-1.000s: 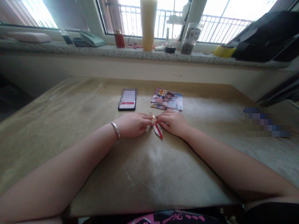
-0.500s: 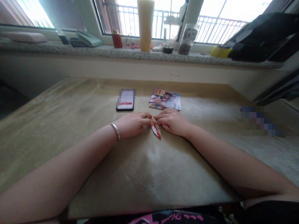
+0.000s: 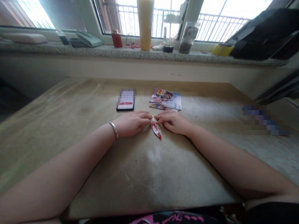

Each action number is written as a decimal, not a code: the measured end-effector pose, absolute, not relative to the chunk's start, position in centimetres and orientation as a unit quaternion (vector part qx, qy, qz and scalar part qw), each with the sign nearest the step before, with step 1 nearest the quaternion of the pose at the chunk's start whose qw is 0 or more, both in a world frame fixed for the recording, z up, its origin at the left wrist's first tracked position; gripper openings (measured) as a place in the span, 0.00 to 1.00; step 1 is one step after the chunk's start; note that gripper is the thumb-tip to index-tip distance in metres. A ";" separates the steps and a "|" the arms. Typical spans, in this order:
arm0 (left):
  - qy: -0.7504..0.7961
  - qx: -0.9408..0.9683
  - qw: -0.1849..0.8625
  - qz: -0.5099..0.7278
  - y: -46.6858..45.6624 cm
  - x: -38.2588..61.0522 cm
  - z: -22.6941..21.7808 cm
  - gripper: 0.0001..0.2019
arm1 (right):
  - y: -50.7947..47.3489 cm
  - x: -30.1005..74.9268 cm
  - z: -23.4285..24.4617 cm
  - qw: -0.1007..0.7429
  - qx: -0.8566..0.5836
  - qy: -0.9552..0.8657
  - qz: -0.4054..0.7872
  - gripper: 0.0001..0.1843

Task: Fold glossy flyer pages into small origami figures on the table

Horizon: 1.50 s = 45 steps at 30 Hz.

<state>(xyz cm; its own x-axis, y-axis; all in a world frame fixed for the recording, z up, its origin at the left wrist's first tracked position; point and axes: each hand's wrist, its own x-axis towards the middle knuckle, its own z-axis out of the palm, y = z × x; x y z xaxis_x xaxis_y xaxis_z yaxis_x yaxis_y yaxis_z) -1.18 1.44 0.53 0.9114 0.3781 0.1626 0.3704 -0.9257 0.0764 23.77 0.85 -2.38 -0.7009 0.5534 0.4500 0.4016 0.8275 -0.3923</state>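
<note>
A small folded piece of paper (image 3: 156,130), white with red, lies on the brown table (image 3: 144,168) in the middle of the view, its point towards me. My left hand (image 3: 132,123), a silver bangle on its wrist, pinches the paper's left side with curled fingers. From the other side my right hand (image 3: 174,122) presses its fingertips on the paper's upper right edge. The two hands meet over the paper's far end and hide part of it.
A phone (image 3: 126,100) lies just beyond my left hand, and a stack of colourful printed sheets (image 3: 166,99) beyond my right. A blurred object (image 3: 265,119) sits at the table's right. The stone windowsill (image 3: 93,51) carries jars, a tall yellow cylinder (image 3: 145,23) and dark items.
The hands stay on the folded paper; the fingers have shifted slightly along its top. The view has barely moved.
</note>
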 end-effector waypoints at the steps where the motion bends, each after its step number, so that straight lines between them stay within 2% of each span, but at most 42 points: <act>1: 0.196 0.976 0.021 0.094 1.4 -1.1 0.4 0.23 | 0.8 23.7 -2.3 0.284 -0.261 -0.914 0.130 0.20; 7: 0.228 0.968 -0.004 0.105 0.8 -0.4 -0.2 0.21 | 0.7 23.3 -2.2 0.271 -0.295 -0.907 0.126 0.17; 13: 0.269 0.954 -0.097 0.095 0.1 0.5 0.3 0.09 | 0.2 22.9 -2.0 0.257 -0.348 -0.894 0.118 0.17; 19: 0.291 0.941 -0.149 0.083 -0.4 0.7 0.2 0.12 | -0.3 22.3 -1.9 0.278 -0.375 -0.877 0.116 0.11; 23: 0.306 0.939 -0.131 0.092 -0.5 0.8 0.2 0.13 | -0.3 22.3 -1.8 0.278 -0.382 -0.873 0.122 0.04; 29: 0.331 0.930 -0.111 0.113 -0.4 0.9 0.0 0.15 | -0.3 22.6 -1.6 0.246 -0.356 -0.896 0.098 0.11; 45: 0.334 0.931 0.030 0.142 0.1 0.6 -0.8 0.07 | -1.0 21.8 -2.0 0.276 -0.414 -0.859 0.118 0.09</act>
<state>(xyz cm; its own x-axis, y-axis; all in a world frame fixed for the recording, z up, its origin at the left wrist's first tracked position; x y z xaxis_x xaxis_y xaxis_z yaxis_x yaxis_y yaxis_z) 0.57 0.14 -0.76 0.7365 0.6309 0.2439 0.6138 -0.7749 0.1510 21.84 -1.03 -2.03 -0.5048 0.7763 0.3774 0.6459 0.6298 -0.4315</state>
